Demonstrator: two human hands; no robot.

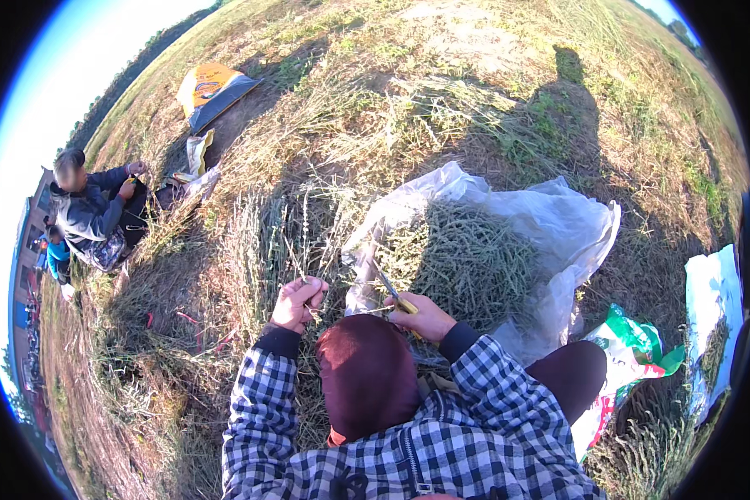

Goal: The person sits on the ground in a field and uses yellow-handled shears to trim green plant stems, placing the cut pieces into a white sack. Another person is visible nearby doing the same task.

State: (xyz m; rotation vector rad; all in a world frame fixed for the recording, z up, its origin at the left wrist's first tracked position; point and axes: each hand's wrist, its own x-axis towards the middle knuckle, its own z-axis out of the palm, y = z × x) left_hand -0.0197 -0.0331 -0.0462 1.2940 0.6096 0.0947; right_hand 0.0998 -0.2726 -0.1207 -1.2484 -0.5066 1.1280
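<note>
Between the fingers and thumb of my left hand (300, 304) are thin dry plant stems (303, 265), their tips pointing away from me. My right hand (426, 317) grips yellow-handled scissors (390, 286), whose blades point up and to the left over the near edge of a clear plastic sheet (537, 209). A heap of cut grey-green seed heads or sprigs (475, 262) lies on that sheet, just beyond my right hand. Long uncut stalks (259, 250) lie on the ground past my left hand. My knee in dark red trousers (368, 375) rises between my forearms.
To the left a seated person (94, 212) in a dark jacket holds something small. An orange and grey sack (211, 90) lies farther off. Right of me are a green, white and red printed bag (631, 350) and a white sheet (712, 312). Red strips (187, 317) lie at left.
</note>
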